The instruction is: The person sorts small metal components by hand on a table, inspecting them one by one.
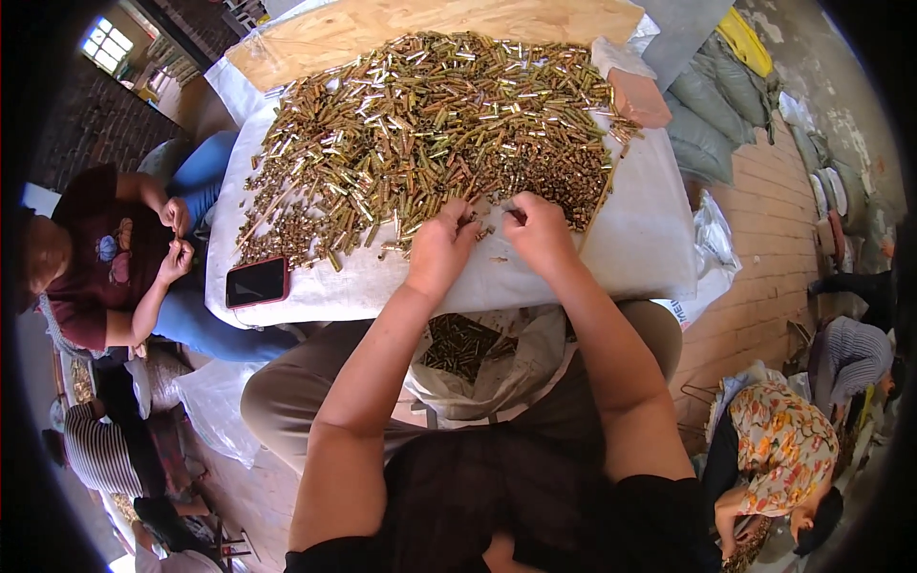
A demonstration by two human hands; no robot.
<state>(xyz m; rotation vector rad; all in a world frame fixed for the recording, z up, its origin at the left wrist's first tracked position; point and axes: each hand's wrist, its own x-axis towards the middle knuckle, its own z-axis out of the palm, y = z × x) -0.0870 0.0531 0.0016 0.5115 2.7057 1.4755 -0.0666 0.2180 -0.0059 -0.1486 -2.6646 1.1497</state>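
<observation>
Head cam: L hand (441, 248) & R hand (541, 235) were at near edge of metal tubes (420, 129) on white cloth (353, 294); fingers curled, cdn't tell if clamped on any. Tubes prob. light, stiff, slippery; mid-length pinch looked best.

fisheye camera is looking down from head height, is facing forward over the forearms (374, 355), both hands (441, 246) and the table (651, 229), is hanging fairly near; straight edges are bending rimward
</observation>
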